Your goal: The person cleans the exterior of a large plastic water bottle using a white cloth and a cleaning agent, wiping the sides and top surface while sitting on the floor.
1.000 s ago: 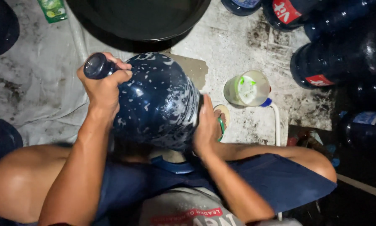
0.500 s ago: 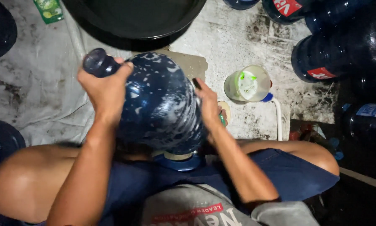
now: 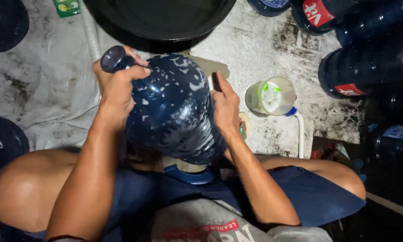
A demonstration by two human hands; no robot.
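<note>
The person sits low on the floor (image 3: 40, 94) with a big dark-blue jug (image 3: 172, 107) tilted across the lap, its neck pointing toward the far-left. The jug's wall is streaked and spotted with white suds.

Left hand (image 3: 116, 85): closed around the jug's neck, fingers wrapped just below the mouth. Right hand (image 3: 226, 105): pressed flat against the jug's right side, fingers extended. Whether it holds a sponge or cloth against the wall cannot be told; something small and green shows just below the wrist.

Surroundings: a wide black basin (image 3: 161, 20) stands just beyond the jug at the far edge of the floor. A small white cup (image 3: 271, 96) with green marks inside sits to the right, near the right hand. More blue jugs (image 3: 358, 74) crowd the far-right corner. A blue cap (image 3: 188, 175) lies between the knees, under the jug.

Risks, as judged:
- The soapy wall is slick; the flat right hand gives little hold, so the jug may slide off the lap and strike the floor or the basin's rim.
- The whole weight hangs largely on the neck grip; a wet neck could twist free.
- A swing of the jug's base to the right could knock the cup over.
- The wet floor under the feet looks slippery.
</note>
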